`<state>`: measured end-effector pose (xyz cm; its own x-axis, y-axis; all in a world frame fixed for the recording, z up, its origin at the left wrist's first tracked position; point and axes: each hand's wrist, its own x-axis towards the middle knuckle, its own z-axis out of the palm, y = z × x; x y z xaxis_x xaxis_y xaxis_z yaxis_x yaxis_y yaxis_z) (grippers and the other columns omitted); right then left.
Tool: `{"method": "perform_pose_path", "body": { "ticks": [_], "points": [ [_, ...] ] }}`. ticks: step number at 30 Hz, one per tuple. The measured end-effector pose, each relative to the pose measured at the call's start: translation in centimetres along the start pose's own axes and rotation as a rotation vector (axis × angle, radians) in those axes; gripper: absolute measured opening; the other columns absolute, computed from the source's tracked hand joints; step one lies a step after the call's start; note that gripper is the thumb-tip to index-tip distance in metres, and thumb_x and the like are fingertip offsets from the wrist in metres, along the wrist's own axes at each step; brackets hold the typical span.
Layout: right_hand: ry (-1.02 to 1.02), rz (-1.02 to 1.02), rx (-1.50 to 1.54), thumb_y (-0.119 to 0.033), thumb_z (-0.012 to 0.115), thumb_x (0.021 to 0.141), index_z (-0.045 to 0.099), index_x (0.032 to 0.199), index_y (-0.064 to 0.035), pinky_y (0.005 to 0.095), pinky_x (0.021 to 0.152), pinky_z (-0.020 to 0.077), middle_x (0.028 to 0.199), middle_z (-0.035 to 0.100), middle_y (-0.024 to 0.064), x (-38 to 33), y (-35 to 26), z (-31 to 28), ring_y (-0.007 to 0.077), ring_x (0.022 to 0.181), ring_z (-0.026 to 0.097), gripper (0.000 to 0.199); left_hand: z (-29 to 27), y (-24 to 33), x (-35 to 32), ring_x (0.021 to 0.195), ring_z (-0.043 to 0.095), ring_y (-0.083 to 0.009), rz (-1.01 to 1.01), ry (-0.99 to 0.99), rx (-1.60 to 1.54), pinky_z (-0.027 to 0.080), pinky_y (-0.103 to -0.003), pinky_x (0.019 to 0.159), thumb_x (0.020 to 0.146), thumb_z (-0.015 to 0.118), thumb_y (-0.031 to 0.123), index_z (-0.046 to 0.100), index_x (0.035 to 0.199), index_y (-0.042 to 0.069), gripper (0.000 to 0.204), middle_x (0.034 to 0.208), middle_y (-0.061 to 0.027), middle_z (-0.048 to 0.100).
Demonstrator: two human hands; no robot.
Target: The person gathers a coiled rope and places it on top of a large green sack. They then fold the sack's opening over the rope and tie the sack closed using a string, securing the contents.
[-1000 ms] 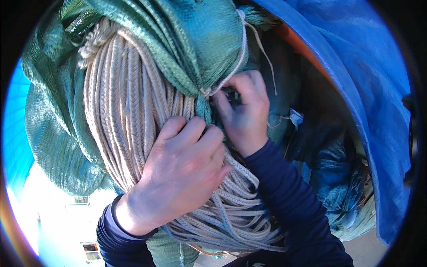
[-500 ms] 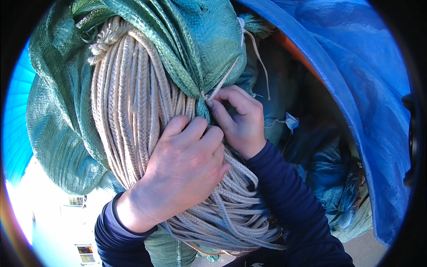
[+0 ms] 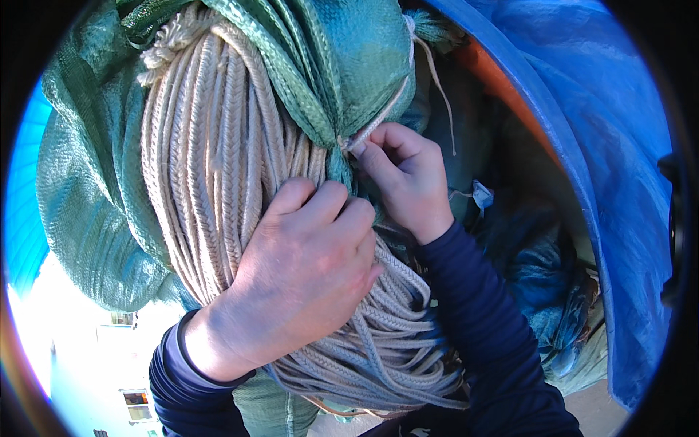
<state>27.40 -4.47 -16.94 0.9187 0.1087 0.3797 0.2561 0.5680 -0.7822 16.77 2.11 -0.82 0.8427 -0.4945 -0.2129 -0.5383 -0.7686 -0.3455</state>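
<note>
Item: coil of braided cream rope, many strands side by side, half wrapped in a green woven sack.
Position: fills the left and centre of the view; sack over the far end and down the left side.
Long axis: strands run from far to near, curving right at the near end under the wrist.
Left hand: laid flat over the coil, fingers curled onto the strands beside the sack edge; pressing, not pinching.
Right hand: closed in a pinch on a thin pale tie cord at the gathered sack edge.
Key relation: the tie point sits just far of the left fingertips, touching the right fingertips; the cord rises far and right from it. The right hand is nearer.
Surroundings: blue tarpaulin on the right; dark bundles beneath it.
Hidden: the knot itself lies under the right fingertips; the coil's near end is cut off by both sleeves; the bundles on the right are too shadowed to identify.
</note>
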Motion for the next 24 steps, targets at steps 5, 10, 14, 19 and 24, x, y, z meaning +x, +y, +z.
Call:
{"method": "perform_pose_path", "body": {
  "ticks": [5, 10, 14, 19, 24],
  "points": [
    [0.020, -0.142, -0.312, -0.009, 0.074, 0.084, 0.068, 0.086, 0.0023, 0.0314, 0.061, 0.0502, 0.071, 0.066, 0.0112, 0.9, -1.3, 0.4, 0.0136, 0.064, 0.062, 0.012, 0.2, 0.1, 0.0, 0.098, 0.054, -0.0223, 0.001, 0.020, 0.013, 0.042, -0.038, 0.094, 0.077, 0.079, 0.030, 0.073, 0.085, 0.006, 0.026, 0.094, -0.0041, 0.056],
    [0.067, 0.163, -0.121, -0.006, 0.071, 0.079, 0.066, 0.077, 0.0003, 0.0352, 0.060, 0.0509, 0.069, 0.066, 0.0140, 0.9, -2.3, 1.0, 0.0264, 0.060, 0.064, 0.008, 0.1, 0.1, 0.1, 0.098, 0.054, -0.0215, 0.031, 0.021, 0.093, 0.041, -0.037, 0.093, 0.080, 0.076, 0.032, 0.074, 0.083, 0.009, 0.023, 0.089, -0.0025, 0.055],
    [0.018, -0.197, -0.355, 0.000, 0.072, 0.080, 0.064, 0.081, -0.0001, 0.0277, 0.060, 0.0473, 0.071, 0.062, 0.0084, 0.0, -2.1, 0.6, 0.0113, 0.064, 0.059, 0.008, 0.0, 0.1, 0.1, 0.099, 0.054, -0.0223, 0.031, 0.054, 0.084, 0.041, -0.038, 0.094, 0.080, 0.077, 0.032, 0.074, 0.084, 0.007, 0.025, 0.091, -0.0036, 0.055],
    [0.134, -0.227, -0.315, 0.001, 0.071, 0.084, 0.070, 0.090, 0.0007, 0.0262, 0.062, 0.0483, 0.078, 0.068, 0.0030, 0.1, -0.9, 0.7, 0.0070, 0.068, 0.059, 0.006, -0.1, 0.2, 0.0, 0.100, 0.055, -0.0244, 0.014, 0.002, 0.052, 0.042, -0.040, 0.097, 0.078, 0.079, 0.030, 0.073, 0.086, 0.004, 0.029, 0.096, -0.0061, 0.059],
    [0.124, 0.027, -0.132, -0.003, 0.070, 0.090, 0.073, 0.099, 0.0029, 0.0270, 0.067, 0.0519, 0.085, 0.072, 0.0069, -0.5, -0.7, 0.5, 0.0104, 0.074, 0.064, 0.011, -0.2, 0.2, 0.0, 0.101, 0.055, -0.0242, 0.001, -0.018, 0.031, 0.042, -0.040, 0.097, 0.078, 0.079, 0.029, 0.073, 0.087, 0.003, 0.029, 0.098, -0.0062, 0.059]
  ]
}}
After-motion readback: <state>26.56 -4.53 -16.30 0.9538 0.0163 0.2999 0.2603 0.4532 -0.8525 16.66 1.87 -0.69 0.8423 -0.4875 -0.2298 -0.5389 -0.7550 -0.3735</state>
